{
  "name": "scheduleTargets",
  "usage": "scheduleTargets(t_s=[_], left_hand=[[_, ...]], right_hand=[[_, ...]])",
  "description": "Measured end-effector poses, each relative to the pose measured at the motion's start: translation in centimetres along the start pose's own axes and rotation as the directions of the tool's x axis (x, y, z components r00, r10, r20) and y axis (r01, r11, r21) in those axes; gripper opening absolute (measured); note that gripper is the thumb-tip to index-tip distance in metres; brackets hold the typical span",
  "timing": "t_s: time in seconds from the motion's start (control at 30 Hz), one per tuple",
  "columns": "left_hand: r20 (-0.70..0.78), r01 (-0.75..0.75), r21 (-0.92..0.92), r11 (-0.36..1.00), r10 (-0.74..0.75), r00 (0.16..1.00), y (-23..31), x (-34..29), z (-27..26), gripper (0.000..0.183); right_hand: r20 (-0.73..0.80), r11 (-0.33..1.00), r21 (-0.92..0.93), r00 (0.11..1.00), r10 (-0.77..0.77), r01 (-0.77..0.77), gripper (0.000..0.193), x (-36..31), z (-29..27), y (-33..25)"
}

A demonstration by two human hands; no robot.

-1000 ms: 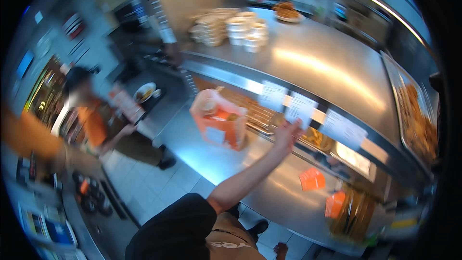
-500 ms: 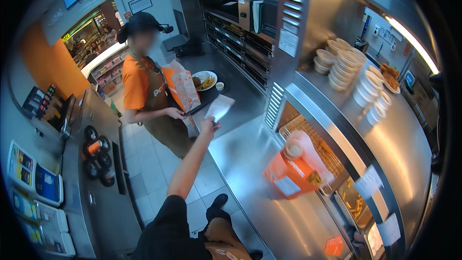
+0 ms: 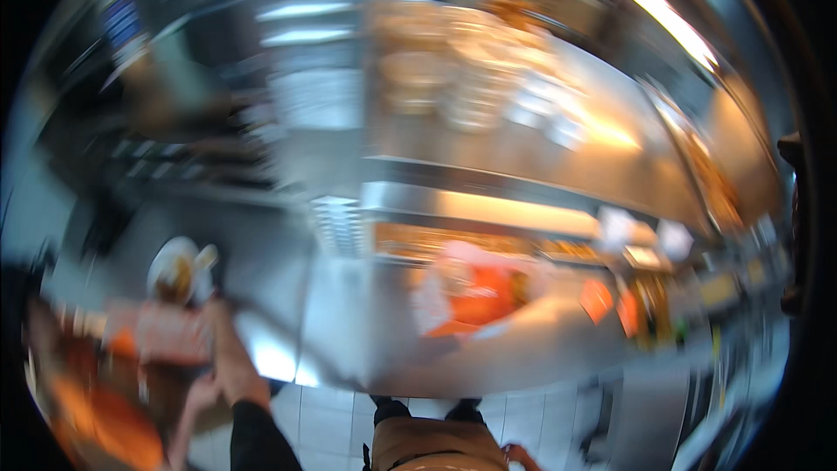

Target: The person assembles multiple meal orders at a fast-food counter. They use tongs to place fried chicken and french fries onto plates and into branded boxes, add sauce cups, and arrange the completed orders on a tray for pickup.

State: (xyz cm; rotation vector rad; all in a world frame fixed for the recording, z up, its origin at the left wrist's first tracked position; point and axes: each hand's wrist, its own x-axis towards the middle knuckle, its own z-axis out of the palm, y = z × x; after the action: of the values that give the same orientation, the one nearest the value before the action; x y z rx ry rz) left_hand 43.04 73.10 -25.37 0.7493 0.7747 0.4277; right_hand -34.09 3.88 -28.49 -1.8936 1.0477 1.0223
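Grip cannot be judged at the bare left hand (image 3: 220, 318), lower left of the frame: blur hides whether it is closed. Just left of it is a smeared orange-and-white paper bag (image 3: 166, 336), contact unclear; above that, a round white plate (image 3: 174, 249). Lower edge crops the blurred right hand (image 3: 519, 455), its hold unreadable.

White strip light (image 3: 649, 0) glares over shelf (image 3: 610, 166), warm sheen below; cool reflection on counter (image 3: 277, 353). Motion blur smears cups (image 3: 475, 70), left hand (image 3: 218, 318); fisheye edges bend, corners black.
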Motion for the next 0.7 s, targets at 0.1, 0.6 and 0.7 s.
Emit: scheduleTargets(t_s=[0.1,0.6,0.7], left_hand=[[0.125,-0.009,0.105,0.994,-0.005,0.992,0.1,0.8,1.6,0.024],[0.803,-0.471,0.588,0.657,-0.545,0.241,-16.5,-61.1,-3.4,0.008],[0.844,-0.752,0.167,0.637,-0.486,-0.224,-20.1,-71.6,3.6,0.021]], right_hand=[[-0.086,0.986,0.155,0.994,0.067,-0.053,0.032,-0.3,1.8,-1.9],[-0.575,0.811,0.552,0.793,0.2,0.195,0.026,-0.6,-9.0,1.9],[-0.479,0.452,0.836,0.817,0.321,0.312,0.027,3.9,-16.6,6.8]])
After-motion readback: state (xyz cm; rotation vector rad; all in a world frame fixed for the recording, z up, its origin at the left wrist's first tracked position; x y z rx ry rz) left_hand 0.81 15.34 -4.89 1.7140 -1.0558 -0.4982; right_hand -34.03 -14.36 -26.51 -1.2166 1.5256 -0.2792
